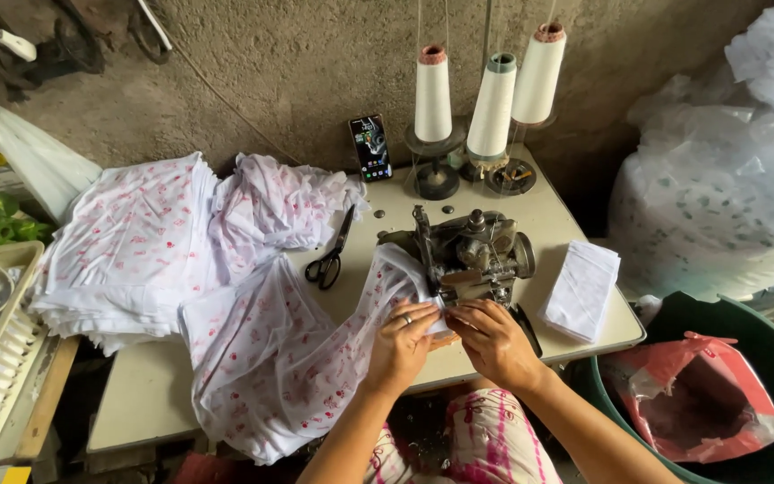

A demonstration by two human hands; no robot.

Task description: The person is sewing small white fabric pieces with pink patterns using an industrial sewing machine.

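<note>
A grey sewing machine (472, 251) stands on the cream table (150, 390). White fabric with small red print (270, 358) runs from the table's front edge up to the machine's needle area. My left hand (400, 345), with a ring on one finger, presses flat on this fabric just left of the machine. My right hand (494, 341) pinches the fabric's edge in front of the machine, fingertips touching those of the left hand.
A stack of the same printed fabric (136, 246) lies at the table's left. Black scissors (329, 255), a phone (370, 147), three white thread cones (492, 106) and folded white pieces (581, 289) sit around the machine. A green tub with a red bag (696, 394) stands right.
</note>
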